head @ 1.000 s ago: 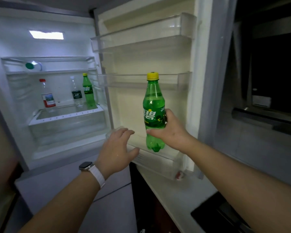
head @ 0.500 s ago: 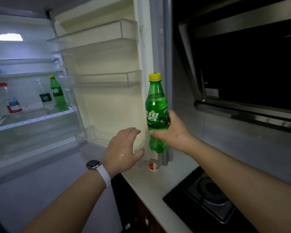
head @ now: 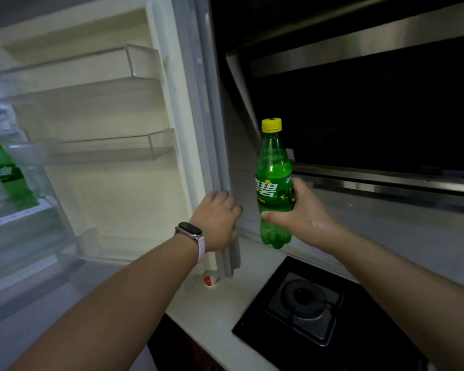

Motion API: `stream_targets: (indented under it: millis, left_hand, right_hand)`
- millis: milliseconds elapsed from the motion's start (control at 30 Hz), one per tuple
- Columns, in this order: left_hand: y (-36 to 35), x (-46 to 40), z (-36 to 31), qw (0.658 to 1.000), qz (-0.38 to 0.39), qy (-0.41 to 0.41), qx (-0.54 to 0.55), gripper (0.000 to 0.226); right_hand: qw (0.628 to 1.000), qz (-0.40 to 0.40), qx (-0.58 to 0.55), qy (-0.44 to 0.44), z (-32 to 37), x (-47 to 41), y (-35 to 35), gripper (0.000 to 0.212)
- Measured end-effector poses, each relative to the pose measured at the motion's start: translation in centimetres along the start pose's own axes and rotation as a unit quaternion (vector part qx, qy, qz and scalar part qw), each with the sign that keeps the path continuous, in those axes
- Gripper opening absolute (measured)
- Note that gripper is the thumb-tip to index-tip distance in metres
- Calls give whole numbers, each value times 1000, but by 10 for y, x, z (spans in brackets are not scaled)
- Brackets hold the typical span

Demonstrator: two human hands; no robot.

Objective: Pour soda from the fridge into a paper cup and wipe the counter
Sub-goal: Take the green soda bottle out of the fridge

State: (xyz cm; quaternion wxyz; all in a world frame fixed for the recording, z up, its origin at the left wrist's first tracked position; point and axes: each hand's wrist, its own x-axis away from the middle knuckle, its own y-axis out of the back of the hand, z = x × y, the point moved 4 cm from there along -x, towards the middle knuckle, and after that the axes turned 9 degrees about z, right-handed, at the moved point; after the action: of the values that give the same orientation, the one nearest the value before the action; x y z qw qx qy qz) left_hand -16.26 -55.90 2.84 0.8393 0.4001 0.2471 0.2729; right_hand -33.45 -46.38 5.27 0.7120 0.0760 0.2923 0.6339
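The right hand (head: 303,215) grips the green soda bottle (head: 274,183) around its labelled middle, right of centre in the frame. The bottle stands upright in the air above the white desk (head: 212,317), its yellow cap (head: 271,124) on. The left hand (head: 216,220), a watch (head: 189,231) on its wrist, wraps its fingers around the grey edge of the open fridge door (head: 206,129), at the centre of the frame. A paper cup (head: 210,281) with a red mark stands on the desk, partly hidden under the door's lower corner. A second green bottle (head: 10,175) stands inside the fridge at far left. A black gas hob (head: 306,301) lies at lower right.
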Motion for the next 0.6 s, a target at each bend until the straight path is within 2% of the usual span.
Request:
stream_targets:
  millis: [133, 233, 600]
  left_hand:
    - [-13, -17, 6, 999, 25, 1, -47, 50]
    - [-18, -20, 3, 996, 24, 31, -75, 51]
    - [-20, -14, -3, 990, 28, 77, -117, 63]
  right_hand:
    - [1000, -4, 7, -11, -7, 5, 9, 59]
    - [1000, -5, -3, -12, -11, 6, 10, 57]
    - [1000, 29, -1, -3, -24, 1, 6, 62]
